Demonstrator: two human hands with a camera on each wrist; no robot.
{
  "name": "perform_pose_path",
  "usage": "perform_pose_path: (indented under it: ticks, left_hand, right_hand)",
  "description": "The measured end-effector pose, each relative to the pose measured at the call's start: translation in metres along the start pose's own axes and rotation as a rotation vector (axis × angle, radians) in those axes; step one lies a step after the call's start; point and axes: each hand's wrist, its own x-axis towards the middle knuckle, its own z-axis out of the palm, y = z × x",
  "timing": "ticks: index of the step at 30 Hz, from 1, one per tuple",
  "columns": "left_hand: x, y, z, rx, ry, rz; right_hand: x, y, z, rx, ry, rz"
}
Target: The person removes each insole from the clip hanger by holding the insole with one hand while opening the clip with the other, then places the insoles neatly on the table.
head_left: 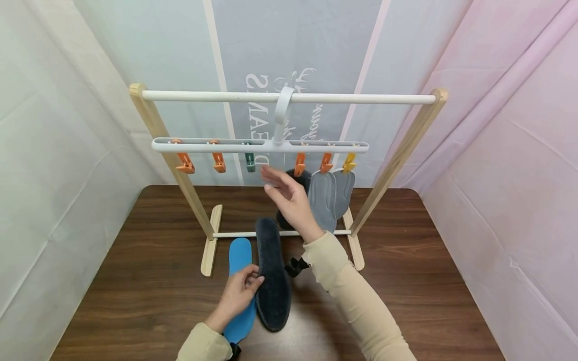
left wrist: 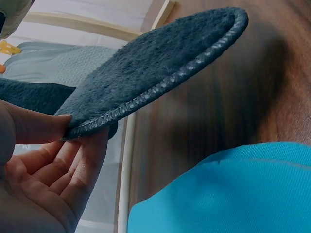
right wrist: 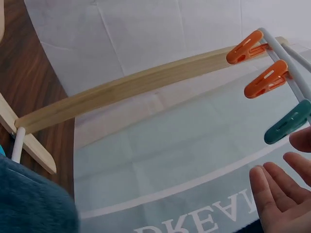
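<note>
My left hand pinches the edge of a dark fuzzy insole between thumb and fingers. The left wrist view shows the stitched rim of this dark insole, raised above the table. A blue insole lies below it on the table, partly behind my left hand. Holding nothing, my right hand is raised with its fingers extended near the green clip. In the right wrist view a small gap separates those fingers from the green clip.
A white hanger hangs from the top rod of a wooden rack. Two orange clips dangle on its left. Its right clips hold another dark insole and two grey insoles. Curtains surround the brown table.
</note>
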Motion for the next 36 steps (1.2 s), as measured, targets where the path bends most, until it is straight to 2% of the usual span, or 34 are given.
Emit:
perform_pose_path:
  ticks: [8, 14, 19, 28, 36]
  left_hand:
    - [-0.001, -0.004, 0.009, 0.039, -0.089, -0.005]
    - [-0.003, -0.005, 0.012, 0.023, -0.136, -0.014]
    - [-0.004, -0.006, 0.013, 0.020, -0.147, -0.017]
    - [-0.004, -0.012, 0.017, 0.020, -0.191, -0.052]
    - [-0.003, -0.023, 0.022, 0.073, -0.199, -0.042]
  right_hand:
    - [-0.004, -0.003, -0.011, -0.007, -0.009, 0.002]
    - [-0.008, -0.001, -0.013, -0.008, 0.004, 0.023]
    - [-0.012, 0.001, -0.014, 0.014, 0.013, 0.041]
    - [-0.016, 0.000, -0.020, 0.021, 0.050, 0.014]
    - [-0.017, -0.003, -0.025, 0.028, 0.091, 0.007]
